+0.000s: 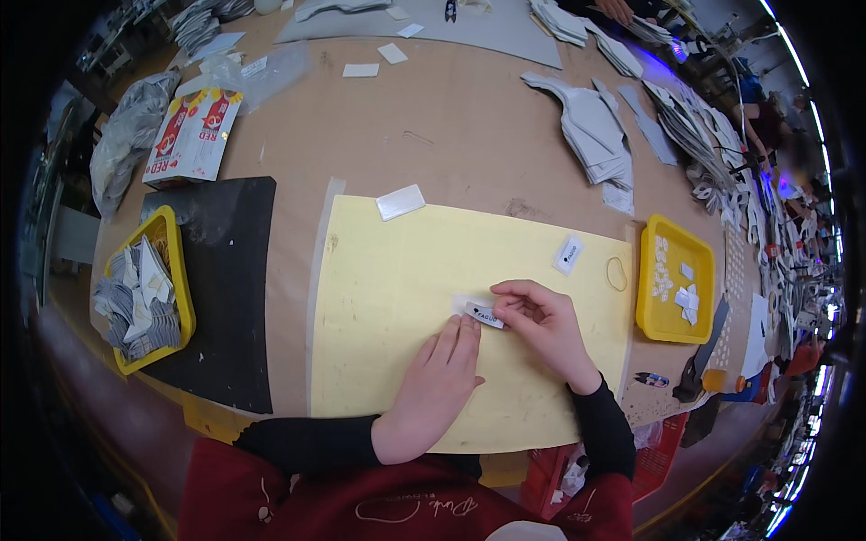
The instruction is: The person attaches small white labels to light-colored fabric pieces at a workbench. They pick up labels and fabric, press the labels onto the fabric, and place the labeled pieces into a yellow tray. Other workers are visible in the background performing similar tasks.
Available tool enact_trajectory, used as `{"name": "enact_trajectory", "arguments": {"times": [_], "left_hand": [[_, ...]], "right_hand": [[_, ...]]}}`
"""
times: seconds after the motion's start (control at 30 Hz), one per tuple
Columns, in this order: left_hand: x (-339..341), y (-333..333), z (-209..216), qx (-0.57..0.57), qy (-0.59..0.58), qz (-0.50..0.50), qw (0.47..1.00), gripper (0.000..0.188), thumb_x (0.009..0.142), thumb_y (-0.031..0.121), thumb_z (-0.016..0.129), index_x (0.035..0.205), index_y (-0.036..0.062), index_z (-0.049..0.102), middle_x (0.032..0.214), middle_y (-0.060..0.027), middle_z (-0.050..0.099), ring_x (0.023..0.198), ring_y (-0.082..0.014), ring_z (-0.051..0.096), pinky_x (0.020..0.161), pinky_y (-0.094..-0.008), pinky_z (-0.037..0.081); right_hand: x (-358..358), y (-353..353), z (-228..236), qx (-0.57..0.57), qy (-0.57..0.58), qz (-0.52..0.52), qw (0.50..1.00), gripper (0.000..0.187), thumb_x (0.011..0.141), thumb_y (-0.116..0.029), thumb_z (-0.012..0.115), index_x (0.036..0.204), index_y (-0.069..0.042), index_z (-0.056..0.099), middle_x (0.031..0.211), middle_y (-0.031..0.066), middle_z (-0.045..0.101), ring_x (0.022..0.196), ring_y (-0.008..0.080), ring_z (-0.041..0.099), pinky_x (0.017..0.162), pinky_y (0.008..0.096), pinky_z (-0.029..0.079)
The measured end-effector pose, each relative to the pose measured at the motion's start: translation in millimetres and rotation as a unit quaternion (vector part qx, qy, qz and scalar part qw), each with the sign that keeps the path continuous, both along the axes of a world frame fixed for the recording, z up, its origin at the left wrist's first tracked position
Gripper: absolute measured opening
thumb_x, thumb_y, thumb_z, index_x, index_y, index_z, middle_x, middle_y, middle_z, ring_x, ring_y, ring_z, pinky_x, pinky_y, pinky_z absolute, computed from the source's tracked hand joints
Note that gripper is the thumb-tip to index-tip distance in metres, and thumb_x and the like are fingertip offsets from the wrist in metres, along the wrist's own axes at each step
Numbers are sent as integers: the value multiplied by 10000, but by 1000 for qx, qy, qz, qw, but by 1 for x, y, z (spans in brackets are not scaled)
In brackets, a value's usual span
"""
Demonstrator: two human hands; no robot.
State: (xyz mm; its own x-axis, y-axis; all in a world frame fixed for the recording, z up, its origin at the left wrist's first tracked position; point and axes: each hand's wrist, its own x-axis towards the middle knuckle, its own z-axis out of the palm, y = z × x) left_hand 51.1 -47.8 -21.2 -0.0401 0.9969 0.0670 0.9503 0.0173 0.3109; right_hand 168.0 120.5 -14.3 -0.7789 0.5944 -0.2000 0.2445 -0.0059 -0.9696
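Observation:
A small white label point(483, 315) with dark print lies over a pale backing piece on the yellow sheet point(388, 270). Its right end is pinched between the thumb and forefinger of my right hand point(548, 332). My left hand point(435, 383) rests flat on the sheet, fingers stretched out, their tips at the label's left end. Another printed label point(567, 254) lies farther right on the sheet, near a loose rubber band point(616, 274). At the sheet's far edge sits a plain whitish rectangular piece point(400, 203).
Left, a yellow tray point(188, 307) of grey and white cut pieces overlaps a black mat point(236, 279). A yellow tray point(646, 302) holding small white pieces stands right, near scissors point(695, 370). Beyond are a printed box point(192, 144) and stacked grey cut pieces point(591, 131).

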Motion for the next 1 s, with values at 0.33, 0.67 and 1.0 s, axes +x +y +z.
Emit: {"name": "enact_trajectory", "arguments": {"times": [0.33,0.67,1.0], "left_hand": [[6,3,0,-29,31,15,999,664,874,330,673,1348,-105,506,1314,-209,540,1292,-313,491,1005,-383,447],[5,5,5,-33,17,30,999,608,861,312,685,1320,-64,552,1369,-207,505,1310,-309,474,1046,-429,415],[1,6,6,-36,51,28,998,477,880,166,599,1307,-45,570,1480,-255,440,1434,-412,358,1155,-593,271]], "right_hand": [[-12,3,-12,82,-66,17,994,175,890,-25,708,1059,12,680,838,43,703,734,74,656,692,211,539],[-13,1,-13,79,-72,-1,994,94,894,-29,699,975,6,666,785,24,677,697,59,628,651,202,521],[-14,-2,-7,102,-94,2,990,103,885,-33,707,976,4,674,790,30,682,690,64,627,648,203,518]]}}
